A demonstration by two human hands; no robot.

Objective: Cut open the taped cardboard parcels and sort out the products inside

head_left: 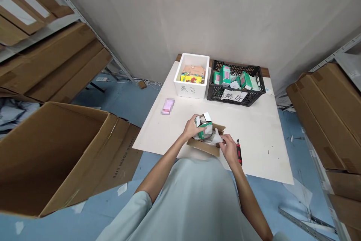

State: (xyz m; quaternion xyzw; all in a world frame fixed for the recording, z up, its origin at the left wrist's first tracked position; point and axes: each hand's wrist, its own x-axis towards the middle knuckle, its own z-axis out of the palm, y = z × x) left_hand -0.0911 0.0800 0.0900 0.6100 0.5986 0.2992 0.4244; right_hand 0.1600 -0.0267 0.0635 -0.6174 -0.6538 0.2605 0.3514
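Note:
My left hand (191, 127) is closed around a small green and white box (208, 131), whose top flaps stand up. The box is held over an opened brown cardboard carton (204, 147) near the table's front edge. White crumpled paper (216, 138) shows inside the carton and beside the green box. At the carton's right side, my right hand (229, 147) pinches the edge of that paper. A red and black utility knife (239, 152) lies on the table just right of my right hand.
On the white table (259, 135) stand a white foam bin (191, 91) with a yellow box and a black crate (237, 100) with several green boxes. A blurred pink item (168, 106) lies left. A large open carton (93, 158) stands left; shelves flank both sides.

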